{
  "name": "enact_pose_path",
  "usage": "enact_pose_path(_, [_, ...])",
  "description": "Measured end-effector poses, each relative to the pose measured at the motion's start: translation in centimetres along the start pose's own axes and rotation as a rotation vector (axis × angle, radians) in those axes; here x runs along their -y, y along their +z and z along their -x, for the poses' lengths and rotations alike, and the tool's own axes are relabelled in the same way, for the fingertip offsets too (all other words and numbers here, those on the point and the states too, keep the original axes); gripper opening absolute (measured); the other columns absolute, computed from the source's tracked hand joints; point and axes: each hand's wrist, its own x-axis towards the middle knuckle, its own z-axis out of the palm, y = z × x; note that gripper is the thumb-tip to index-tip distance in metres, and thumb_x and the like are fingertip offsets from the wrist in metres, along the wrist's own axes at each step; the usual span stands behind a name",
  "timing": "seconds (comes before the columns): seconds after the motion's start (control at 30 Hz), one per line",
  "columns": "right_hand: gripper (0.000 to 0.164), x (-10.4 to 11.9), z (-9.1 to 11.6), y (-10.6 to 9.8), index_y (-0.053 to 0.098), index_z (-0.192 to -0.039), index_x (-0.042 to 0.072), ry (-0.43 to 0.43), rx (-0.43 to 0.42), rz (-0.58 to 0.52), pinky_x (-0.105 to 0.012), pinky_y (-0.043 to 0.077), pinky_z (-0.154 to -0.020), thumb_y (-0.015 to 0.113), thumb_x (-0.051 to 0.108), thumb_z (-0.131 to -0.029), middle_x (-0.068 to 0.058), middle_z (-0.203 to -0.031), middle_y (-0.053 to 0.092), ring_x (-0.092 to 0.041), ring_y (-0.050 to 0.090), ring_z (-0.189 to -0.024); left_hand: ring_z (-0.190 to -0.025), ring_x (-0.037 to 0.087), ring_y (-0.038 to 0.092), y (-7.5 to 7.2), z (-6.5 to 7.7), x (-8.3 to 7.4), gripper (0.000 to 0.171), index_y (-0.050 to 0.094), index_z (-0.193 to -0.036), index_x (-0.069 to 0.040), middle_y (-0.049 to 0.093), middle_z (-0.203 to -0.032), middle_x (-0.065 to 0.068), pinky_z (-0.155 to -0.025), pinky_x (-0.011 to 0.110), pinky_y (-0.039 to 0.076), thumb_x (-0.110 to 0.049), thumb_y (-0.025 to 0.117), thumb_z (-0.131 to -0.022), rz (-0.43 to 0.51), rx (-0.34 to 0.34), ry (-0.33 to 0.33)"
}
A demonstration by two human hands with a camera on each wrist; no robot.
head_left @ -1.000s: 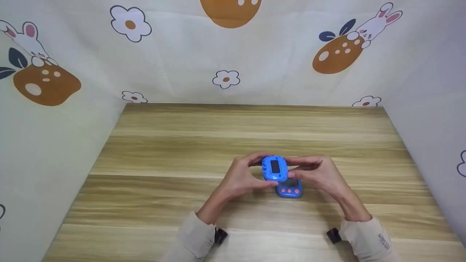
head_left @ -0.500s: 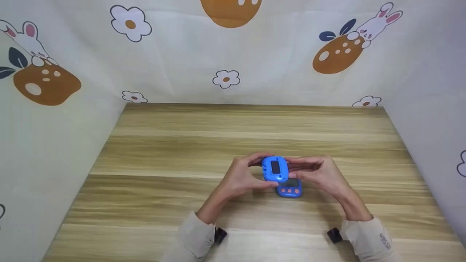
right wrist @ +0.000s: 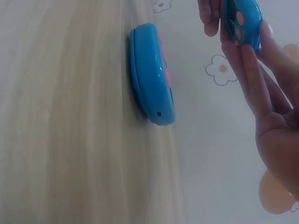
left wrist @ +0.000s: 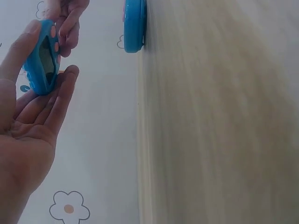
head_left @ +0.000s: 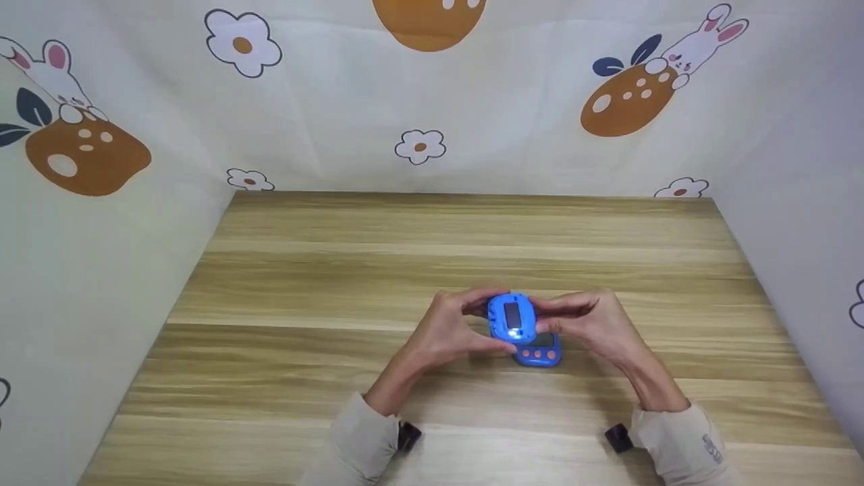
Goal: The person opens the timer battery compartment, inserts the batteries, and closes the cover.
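Device tipped and shifted slightly nearer over the last half second; a glint now marks its back. Reads as adjusting, grip unchanged. My left hand (head_left: 449, 332) clamps the blue digital device (head_left: 501, 327) by its far and near edges; my right hand (head_left: 597, 318) pinches its right edge. Held above the wooden table (head_left: 405, 236), just far-left of a second blue three-button device (head_left: 538, 360). Back: dark rectangle; face: screen, pink buttons.

The blue electronic device (head_left: 513, 318) between the left hand (head_left: 439, 329) and right hand (head_left: 599, 320) partly hides the three-button device (head_left: 538, 359) below them; the left wrist view's top edge crops the latter. The right sleeve's (head_left: 678, 435) print is illegible.
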Motion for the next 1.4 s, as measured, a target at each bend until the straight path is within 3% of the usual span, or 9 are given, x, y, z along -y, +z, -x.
enact_pose_path(0.33, [0.036, 0.7, 0.3, 0.2, 0.075, -0.111, 0.007, -0.014, -0.016, -0.024, -0.037, 0.054, -0.083, 0.083, 0.009, -0.076, -0.01, -0.108, 0.071, -0.03, 0.069, -0.097, -0.104, 0.007, 0.064, 0.0, 0.0, -0.4, 0.073, 0.062, -0.129, -0.01, 0.066, -0.12, -0.004, -0.089, 0.031, 0.052, -0.036, 0.09, -0.067, 0.0, 0.008, -0.007])
enact_pose_path(0.5, [0.036, 0.6, 0.3, 0.0, 0.073, -0.117, 0.013, -0.048, 0.03, 0.066, -0.036, 0.055, -0.081, 0.08, 0.014, -0.082, -0.007, -0.111, 0.071, -0.026, 0.069, -0.097, -0.102, 0.007, 0.064, -0.3, -0.1, -0.2, 0.072, 0.063, -0.127, -0.01, 0.067, -0.117, -0.005, -0.089, 0.032, 0.052, -0.039, 0.09, -0.067, -0.043, 0.001, -0.045])
enact_pose_path(0.67, [0.05, 0.7, 0.4, 0.1, 0.069, -0.126, 0.017, -0.32, 0.052, 0.388, -0.032, 0.056, -0.077, 0.083, 0.017, -0.078, -0.001, -0.127, 0.064, -0.022, 0.065, -0.107, -0.098, 0.008, 0.065, -0.4, -0.1, 0.0, 0.071, 0.063, -0.126, -0.007, 0.068, -0.116, -0.001, -0.087, 0.036, 0.053, -0.038, 0.09, -0.068, -0.051, 0.006, -0.075])
enact_pose_path(0.8, [0.062, 0.9, 0.2, 0.9, 0.065, -0.13, 0.017, -0.596, 0.032, 0.676, -0.027, 0.05, -0.09, 0.088, 0.02, -0.072, 0.0, -0.131, 0.061, -0.021, 0.058, -0.116, -0.098, 0.01, 0.066, -0.5, -0.1, 0.0, 0.07, 0.062, -0.126, -0.006, 0.067, -0.117, 0.001, -0.087, 0.04, 0.053, -0.037, 0.089, -0.069, -0.034, 0.015, -0.089])
enact_pose_path(0.9, [0.065, 1.0, 0.0, 1.4, 0.065, -0.131, 0.018, -0.694, 0.027, 0.755, -0.024, 0.043, -0.098, 0.09, 0.02, -0.07, -0.001, -0.129, 0.06, -0.02, 0.056, -0.116, -0.1, 0.011, 0.066, -0.5, -0.1, -0.1, 0.07, 0.062, -0.128, -0.006, 0.067, -0.119, 0.002, -0.088, 0.04, 0.053, -0.036, 0.089, -0.07, -0.02, 0.026, -0.11])
enact_pose_path(1.03, [0.063, 0.8, -0.1, 1.5, 0.066, -0.129, 0.016, -0.707, 0.037, 0.747, -0.023, 0.042, -0.099, 0.09, 0.016, -0.07, -0.003, -0.129, 0.06, -0.021, 0.056, -0.117, -0.102, 0.012, 0.065, -0.4, -0.1, 0.0, 0.072, 0.061, -0.13, -0.007, 0.065, -0.122, 0.002, -0.089, 0.042, 0.052, -0.036, 0.089, -0.07, -0.016, 0.042, -0.133])
enact_pose_path(1.2, [0.054, 0.4, 0.0, 1.6, 0.07, -0.123, 0.016, -0.618, 0.025, 0.68, -0.025, 0.045, -0.096, 0.087, 0.016, -0.073, -0.001, -0.127, 0.062, -0.019, 0.06, -0.114, -0.104, 0.012, 0.064, -0.4, -0.1, 0.0, 0.073, 0.059, -0.133, -0.006, 0.064, -0.125, 0.003, -0.091, 0.044, 0.051, -0.033, 0.088, -0.072, 0.028, 0.044, -0.145])
enact_pose_path(1.3, [0.05, 0.1, -0.1, 1.9, 0.071, -0.12, 0.013, -0.515, 0.006, 0.516, -0.027, 0.051, -0.087, 0.086, 0.011, -0.072, -0.002, -0.124, 0.065, -0.019, 0.065, -0.106, -0.104, 0.011, 0.064, -0.4, -0.1, 0.1, 0.073, 0.056, -0.135, -0.005, 0.063, -0.126, 0.004, -0.091, 0.04, 0.051, -0.027, 0.088, -0.073, 0.073, 0.03, -0.133])
enact_pose_path(1.4, [0.05, -0.1, -0.1, 2.3, 0.071, -0.119, 0.009, -0.385, -0.007, 0.263, -0.033, 0.055, -0.08, 0.086, 0.005, -0.071, -0.007, -0.12, 0.067, -0.024, 0.068, -0.099, -0.104, 0.013, 0.065, -0.4, -0.2, 0.1, 0.073, 0.054, -0.138, -0.006, 0.064, -0.125, 0.004, -0.092, 0.037, 0.051, -0.019, 0.087, -0.074, 0.105, 0.007, -0.092])
